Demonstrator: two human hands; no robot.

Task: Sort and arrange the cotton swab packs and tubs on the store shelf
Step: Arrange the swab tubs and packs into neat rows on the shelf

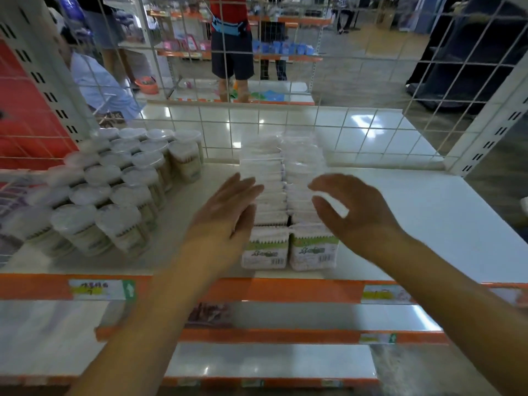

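**Head view: swab packs, two rows, squaring-up in hand**

Head view, sole entry.

Item 1, left hand (228, 208): fingers straight and together, grip spread flat, palm turned inward. It sits at the left flank of the cotton swab packs (285, 201); whether it touches them cannot be told through the blur.

Item 2, right hand (351, 207): fingers loosely curved, grip open and holding nothing, hovering just over the right flank of the same packs.

Item 3, the packs: two rows side by side, running from between the two hands back toward the wire grid (285, 121) beyond the fingertips. The front two packs, green-labelled, stand below the wrists at the shelf (414, 224) edge.

Item 4, cotton swab tubs (120, 190): clear round tubs with lids, massed in rows well apart to the outside of the left hand, untouched.

Step, as judged: straightening the pack rows, both hands bracketing them.

Next move, as judged: bring both palms inward against the outer flanks, evenly, so the rows close up without the soft packs buckling or tipping; then check the front pair sits flush with the shelf edge.
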